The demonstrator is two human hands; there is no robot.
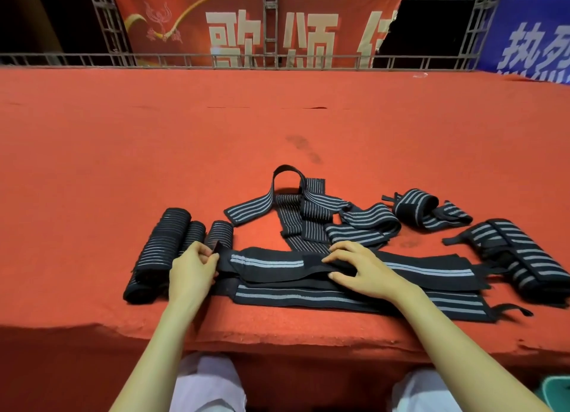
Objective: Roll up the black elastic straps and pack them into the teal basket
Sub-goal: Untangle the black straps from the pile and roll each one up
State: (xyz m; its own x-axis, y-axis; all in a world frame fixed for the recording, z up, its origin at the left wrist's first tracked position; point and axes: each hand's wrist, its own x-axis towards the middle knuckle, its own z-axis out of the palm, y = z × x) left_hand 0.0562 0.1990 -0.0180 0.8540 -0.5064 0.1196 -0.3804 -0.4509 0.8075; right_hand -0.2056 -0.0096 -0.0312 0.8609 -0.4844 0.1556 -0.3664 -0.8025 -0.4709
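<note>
Your left hand pinches the left end of the long strap at lower centre, likely to start its roll; your right hand lies spread on its middle, pressing it flat, gripping nothing; finished rolls sit lower left; the teal basket shows at the bottom right corner.

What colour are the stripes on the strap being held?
Grey stripes on the long black elastic strap, head view.

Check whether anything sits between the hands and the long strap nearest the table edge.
Nothing visible does. The left hand pinches the long strap at its left end, and the right hand rests on its middle.
</note>
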